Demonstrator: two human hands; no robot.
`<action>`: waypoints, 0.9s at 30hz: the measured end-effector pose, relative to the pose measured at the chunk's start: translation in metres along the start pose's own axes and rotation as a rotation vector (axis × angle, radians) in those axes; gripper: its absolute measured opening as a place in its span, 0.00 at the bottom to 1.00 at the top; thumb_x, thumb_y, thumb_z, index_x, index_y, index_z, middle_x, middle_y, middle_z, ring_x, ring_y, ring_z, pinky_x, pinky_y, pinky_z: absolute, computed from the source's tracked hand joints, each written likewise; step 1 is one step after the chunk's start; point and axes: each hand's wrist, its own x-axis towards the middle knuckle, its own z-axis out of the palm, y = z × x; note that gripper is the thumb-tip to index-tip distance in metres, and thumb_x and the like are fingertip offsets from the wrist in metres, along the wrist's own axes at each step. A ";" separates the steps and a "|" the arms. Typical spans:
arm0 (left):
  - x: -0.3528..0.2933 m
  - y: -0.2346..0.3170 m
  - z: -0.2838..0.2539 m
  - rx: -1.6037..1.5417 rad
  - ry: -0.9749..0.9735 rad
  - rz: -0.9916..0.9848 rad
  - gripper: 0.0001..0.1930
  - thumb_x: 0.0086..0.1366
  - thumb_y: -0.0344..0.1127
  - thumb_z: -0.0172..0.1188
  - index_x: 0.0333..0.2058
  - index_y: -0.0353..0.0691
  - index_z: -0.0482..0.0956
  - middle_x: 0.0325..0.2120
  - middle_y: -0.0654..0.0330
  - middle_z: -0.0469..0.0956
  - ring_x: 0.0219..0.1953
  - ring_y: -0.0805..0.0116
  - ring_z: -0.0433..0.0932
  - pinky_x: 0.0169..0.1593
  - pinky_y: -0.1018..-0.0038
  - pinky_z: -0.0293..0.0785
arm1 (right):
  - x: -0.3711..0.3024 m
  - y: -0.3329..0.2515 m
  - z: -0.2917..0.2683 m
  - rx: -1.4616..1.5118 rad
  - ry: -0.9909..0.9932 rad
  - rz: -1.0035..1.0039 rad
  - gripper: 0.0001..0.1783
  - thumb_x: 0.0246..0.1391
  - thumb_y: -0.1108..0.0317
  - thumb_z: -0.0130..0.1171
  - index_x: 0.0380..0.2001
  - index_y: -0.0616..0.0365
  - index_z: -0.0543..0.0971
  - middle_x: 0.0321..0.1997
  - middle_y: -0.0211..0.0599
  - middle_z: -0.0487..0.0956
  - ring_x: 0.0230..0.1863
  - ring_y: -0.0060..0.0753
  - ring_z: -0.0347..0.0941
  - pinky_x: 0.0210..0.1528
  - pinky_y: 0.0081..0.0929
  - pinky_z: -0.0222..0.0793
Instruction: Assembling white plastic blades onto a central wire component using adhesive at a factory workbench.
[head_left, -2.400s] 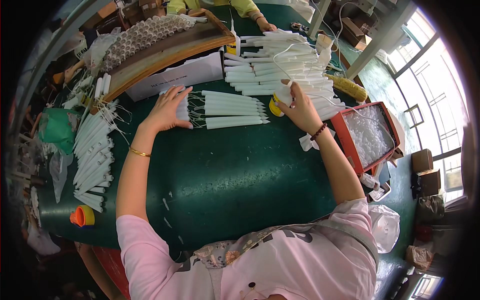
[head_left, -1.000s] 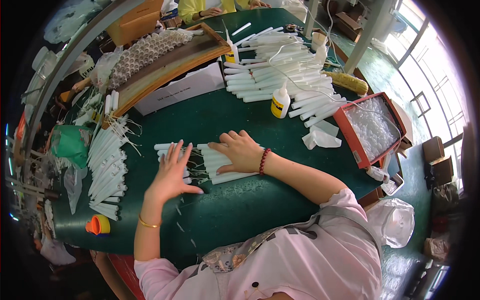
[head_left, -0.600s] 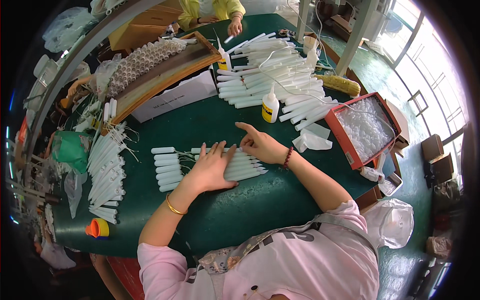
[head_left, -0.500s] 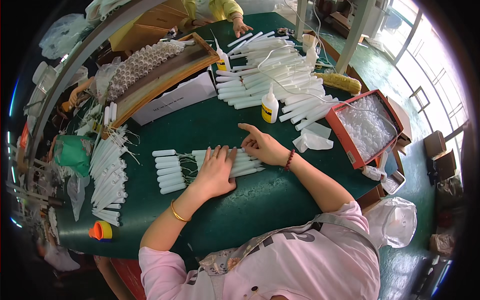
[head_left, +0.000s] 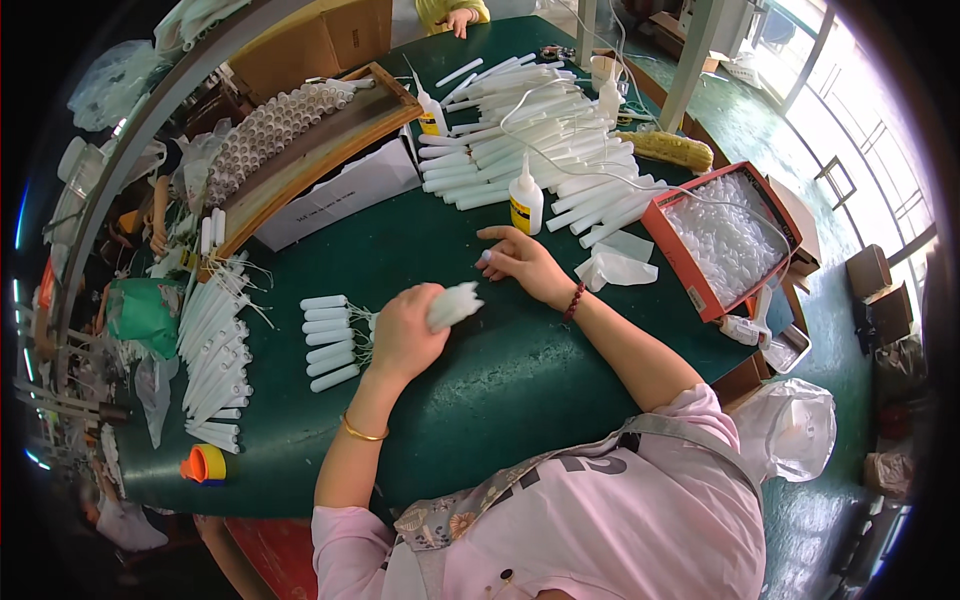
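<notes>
My left hand is closed round a bundle of white candle-like sticks, their pale tips pointing right out of the fist. Thin wires run from under this hand to a row of short white tubes lying on the green table. To the right, my right hand hovers apart from the bundle, index finger stretched out and thumb apart, with nothing visible in it. A white glue bottle with a yellow label and pointed nozzle stands just beyond it.
A large pile of white tubes covers the far table. At right are a red box of clear plastic pieces and crumpled tissue. Leftward lie wired tubes, a wooden tray and an orange tape roll. A co-worker's hand rests at the far edge.
My left hand has gathered the sticks that lay flat into its fist and lifted them. My right hand has come away from them. The co-worker's hand has drawn back from the pile.
</notes>
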 end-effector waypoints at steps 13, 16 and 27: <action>0.002 0.100 -0.095 -0.773 0.418 0.158 0.15 0.69 0.20 0.57 0.52 0.34 0.67 0.36 0.56 0.77 0.40 0.67 0.77 0.53 0.62 0.77 | -0.054 -0.056 0.099 -0.594 -0.136 -0.613 0.69 0.34 0.49 0.86 0.76 0.56 0.56 0.74 0.46 0.67 0.73 0.56 0.64 0.75 0.50 0.58; 0.005 0.124 -0.095 -0.636 0.385 0.199 0.15 0.68 0.22 0.58 0.51 0.36 0.66 0.36 0.55 0.77 0.41 0.65 0.77 0.54 0.60 0.76 | -0.057 -0.054 0.103 -0.527 -0.078 -0.611 0.57 0.39 0.57 0.84 0.71 0.54 0.63 0.70 0.44 0.72 0.68 0.56 0.69 0.72 0.50 0.63; -0.045 0.082 -0.057 -1.624 0.830 -0.436 0.14 0.76 0.37 0.58 0.54 0.44 0.68 0.40 0.62 0.71 0.48 0.67 0.72 0.60 0.64 0.69 | -0.067 -0.140 0.065 -0.859 -0.551 0.052 0.27 0.47 0.62 0.66 0.53 0.54 0.81 0.41 0.47 0.87 0.42 0.54 0.84 0.47 0.41 0.81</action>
